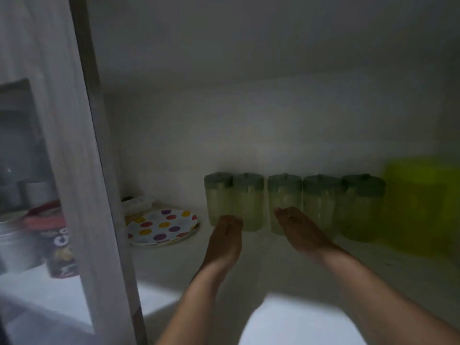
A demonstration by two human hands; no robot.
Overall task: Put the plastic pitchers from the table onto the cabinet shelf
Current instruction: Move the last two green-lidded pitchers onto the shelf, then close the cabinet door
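Fingers first: on the left hand (227,235) they lie together and slightly curled, tips just at the foot of the second pitcher (247,205), holding nothing. The right hand (296,225) is flat and loose, fingers together and stretched forward, tips at the base of the third pitcher (283,202); whether either hand actually touches plastic, I cannot tell in this dim blur.

Out from the hands, five pale green lidded pitchers stand upright in a row on the cabinet shelf (174,265): the first pitcher (216,197) on the left, then the two by the hands, then the fourth pitcher (319,202) and the fifth pitcher (362,207), all close side by side, with a small gap between second and third.

A bright yellow-green container (423,202) sits at the right end, a polka-dot plate (161,226) to the left, and the open cabinet door (82,145) frames the view.

The table is out of sight, so any pitchers left there can't be counted. Judging by empty hands and a neat row, this looks like the late, tidying stage.
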